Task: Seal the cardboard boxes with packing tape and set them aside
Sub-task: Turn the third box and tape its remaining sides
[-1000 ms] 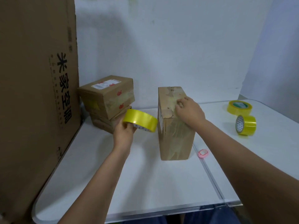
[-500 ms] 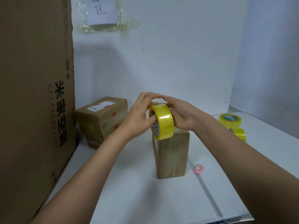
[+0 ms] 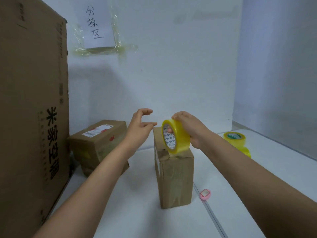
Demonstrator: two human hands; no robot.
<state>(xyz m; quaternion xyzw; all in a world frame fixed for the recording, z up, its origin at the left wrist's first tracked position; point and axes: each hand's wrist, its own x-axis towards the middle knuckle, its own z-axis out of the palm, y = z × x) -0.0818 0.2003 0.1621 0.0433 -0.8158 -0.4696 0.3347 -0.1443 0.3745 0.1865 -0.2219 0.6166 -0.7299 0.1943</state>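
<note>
A tall narrow cardboard box [image 3: 175,179] stands upright in the middle of the white table [image 3: 120,212]. On its top rests a yellow tape roll [image 3: 178,136], standing on edge. My right hand [image 3: 190,127] grips this roll from above, with fingers curled over its rim and one inside the core. My left hand [image 3: 139,127] hovers just left of the roll, fingers and thumb spread and slightly bent, holding nothing.
A huge cardboard carton [image 3: 30,117] walls off the left side. Stacked labelled boxes [image 3: 101,143] sit behind my left arm. Two more yellow tape rolls [image 3: 236,140] lie at the right, and a small pink object [image 3: 205,194] lies near the table seam.
My left hand has let go of the tape roll and drawn back to the left. My right hand now holds the roll alone on the box top. The camera has tilted upward.
</note>
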